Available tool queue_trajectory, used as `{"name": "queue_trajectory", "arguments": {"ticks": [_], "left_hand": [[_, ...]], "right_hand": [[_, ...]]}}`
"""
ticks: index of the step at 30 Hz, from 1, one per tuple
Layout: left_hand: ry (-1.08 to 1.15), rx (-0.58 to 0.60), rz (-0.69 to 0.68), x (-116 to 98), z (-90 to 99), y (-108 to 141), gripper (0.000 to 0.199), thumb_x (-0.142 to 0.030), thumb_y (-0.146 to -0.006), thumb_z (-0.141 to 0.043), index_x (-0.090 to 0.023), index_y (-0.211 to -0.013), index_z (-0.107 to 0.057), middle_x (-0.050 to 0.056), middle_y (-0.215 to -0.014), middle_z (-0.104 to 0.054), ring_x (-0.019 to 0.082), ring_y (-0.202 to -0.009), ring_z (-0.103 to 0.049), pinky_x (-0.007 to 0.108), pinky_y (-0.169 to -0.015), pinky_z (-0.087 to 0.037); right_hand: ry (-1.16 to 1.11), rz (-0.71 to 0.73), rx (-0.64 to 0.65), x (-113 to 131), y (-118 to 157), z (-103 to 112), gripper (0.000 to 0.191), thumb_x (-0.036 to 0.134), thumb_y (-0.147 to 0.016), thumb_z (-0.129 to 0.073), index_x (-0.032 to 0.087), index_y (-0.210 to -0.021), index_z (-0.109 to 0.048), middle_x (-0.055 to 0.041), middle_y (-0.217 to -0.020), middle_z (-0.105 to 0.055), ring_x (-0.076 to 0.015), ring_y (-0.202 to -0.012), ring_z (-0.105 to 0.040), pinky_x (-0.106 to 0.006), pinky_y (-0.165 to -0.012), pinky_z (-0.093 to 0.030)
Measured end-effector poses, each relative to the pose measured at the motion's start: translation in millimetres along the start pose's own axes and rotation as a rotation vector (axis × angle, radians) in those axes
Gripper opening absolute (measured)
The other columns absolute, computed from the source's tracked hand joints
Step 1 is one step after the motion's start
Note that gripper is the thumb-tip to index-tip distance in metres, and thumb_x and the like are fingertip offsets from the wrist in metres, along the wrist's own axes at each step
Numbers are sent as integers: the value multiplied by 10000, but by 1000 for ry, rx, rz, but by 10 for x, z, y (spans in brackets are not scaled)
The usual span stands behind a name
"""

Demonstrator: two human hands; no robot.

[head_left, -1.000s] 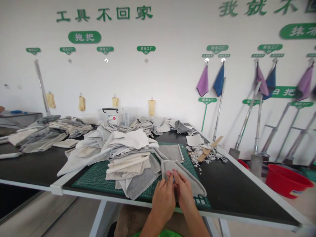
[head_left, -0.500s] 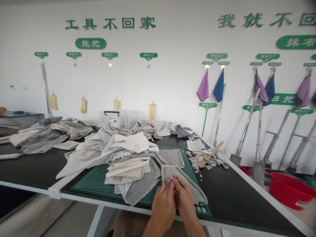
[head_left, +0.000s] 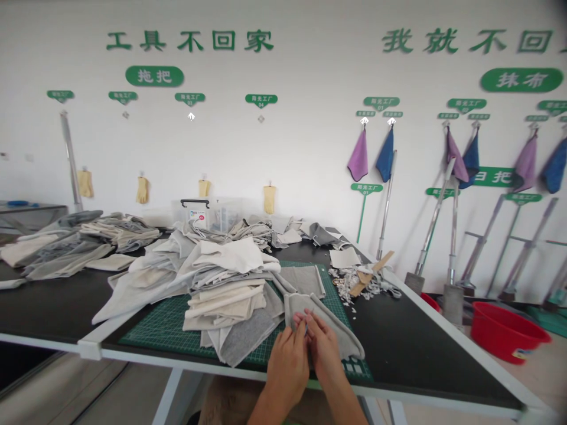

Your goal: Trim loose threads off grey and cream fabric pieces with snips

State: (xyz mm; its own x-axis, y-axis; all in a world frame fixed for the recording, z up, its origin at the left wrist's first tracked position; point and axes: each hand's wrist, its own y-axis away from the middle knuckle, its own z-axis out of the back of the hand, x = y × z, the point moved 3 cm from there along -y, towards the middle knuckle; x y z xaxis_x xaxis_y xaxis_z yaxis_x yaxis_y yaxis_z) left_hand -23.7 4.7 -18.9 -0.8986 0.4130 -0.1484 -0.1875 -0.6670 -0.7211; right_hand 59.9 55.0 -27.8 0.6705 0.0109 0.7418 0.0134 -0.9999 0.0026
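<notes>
My left hand point(head_left: 287, 367) and my right hand point(head_left: 323, 348) sit close together at the near edge of the table. Both pinch a grey fabric piece with a darker hemmed border point(head_left: 321, 323). A tiny blue item point(head_left: 306, 328) shows between the fingertips, though I cannot tell which hand holds it. The cloth's far end passes behind my fingers toward a stack of folded beige and grey fabric point(head_left: 228, 307), just to the left of my hands. A green cutting mat point(head_left: 159, 333) lies under the stack and my hands.
A heap of pale cloth pieces spreads behind the stack, with more cloth point(head_left: 75, 251) at the left. White scraps and a wooden strip point(head_left: 365, 280) lie to the right. A clear plastic box point(head_left: 208, 215) stands at the back. Off the table's right edge are a red basin point(head_left: 507, 330) and mops.
The view has swung slightly and now sits more level. My hands stay together on the grey cloth, with only small finger movement.
</notes>
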Motion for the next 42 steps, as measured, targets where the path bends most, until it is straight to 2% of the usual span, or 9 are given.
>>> {"name": "queue_trajectory", "arguments": {"ticks": [5, 10, 16, 21, 25, 30, 34, 39, 42], "left_hand": [[11, 52, -25, 6, 4, 9, 426, -124, -889, -381, -118, -1313, -420, 113, -1130, -613, 228, -1013, -553, 373, -863, -474], [37, 58, 3, 22, 11, 1, 402, -158, -914, -363, -122, -1312, -408, 112, -1094, -612, 228, -968, -558, 376, -831, -478], [33, 111, -6, 21, -2, 4, 396, -159, -917, -365, -113, -1308, -409, 108, -1093, -604, 228, -973, -536, 377, -852, -465], [30, 84, 11, 21, 10, 12, 416, -158, -915, -366, -117, -1328, -386, 103, -1084, -608, 226, -963, -541, 365, -836, -466], [45, 95, 5, 19, 10, 11, 408, -162, -914, -371, -129, -1320, -401, 99, -1095, -609, 225, -977, -542, 366, -845, -460], [49, 87, 9, 21, 11, 9, 420, -142, -908, -369, -114, -1326, -395, 113, -1101, -607, 225, -966, -544, 370, -841, -460], [54, 99, 1, 2, 32, -8, 422, -133, -905, -373, -124, -1325, -407, 105, -1132, -604, 223, -986, -540, 369, -861, -455], [40, 124, 22, -14, 50, -31, 420, -139, -913, -361, -124, -1331, -401, 88, -1193, -589, 223, -971, -533, 380, -860, -458], [46, 107, 26, -11, 44, -23, 425, -118, -905, -355, -123, -1327, -408, 91, -1191, -592, 225, -995, -532, 374, -868, -458]], "right_hand": [[20, 32, -3, 22, 34, -20, 371, 293, -613, -788, 145, -928, -658, -74, -823, -733, -208, -778, -694, -305, -729, -551], [2, 19, 10, 24, 47, -28, 375, 300, -623, -781, 136, -935, -652, -88, -879, -731, -197, -830, -689, -283, -760, -539], [17, 31, -36, 10, 22, -23, 381, 287, -586, -799, 136, -903, -651, -82, -831, -733, -213, -790, -693, -324, -775, -542], [3, 19, -23, 26, 41, -45, 378, 284, -602, -793, 139, -919, -648, -78, -854, -732, -197, -818, -689, -286, -769, -536], [1, 36, -44, 34, 50, -47, 376, 273, -589, -798, 133, -904, -646, -69, -800, -732, -190, -758, -689, -296, -764, -538], [-13, 24, -19, 17, 39, -40, 425, 291, -601, -794, 124, -960, -639, -85, -864, -731, -203, -820, -688, -304, -784, -533], [8, 18, -37, 7, 26, -19, 441, 283, -585, -802, 124, -962, -635, -73, -813, -731, -224, -790, -693, -339, -781, -537], [2, -8, -9, 23, 32, -32, 455, 281, -602, -798, 130, -998, -632, -83, -892, -730, -217, -865, -686, -306, -804, -529], [8, -2, -26, 17, 27, -25, 433, 289, -585, -808, 137, -955, -642, -71, -840, -733, -212, -815, -693, -297, -770, -536]]}}
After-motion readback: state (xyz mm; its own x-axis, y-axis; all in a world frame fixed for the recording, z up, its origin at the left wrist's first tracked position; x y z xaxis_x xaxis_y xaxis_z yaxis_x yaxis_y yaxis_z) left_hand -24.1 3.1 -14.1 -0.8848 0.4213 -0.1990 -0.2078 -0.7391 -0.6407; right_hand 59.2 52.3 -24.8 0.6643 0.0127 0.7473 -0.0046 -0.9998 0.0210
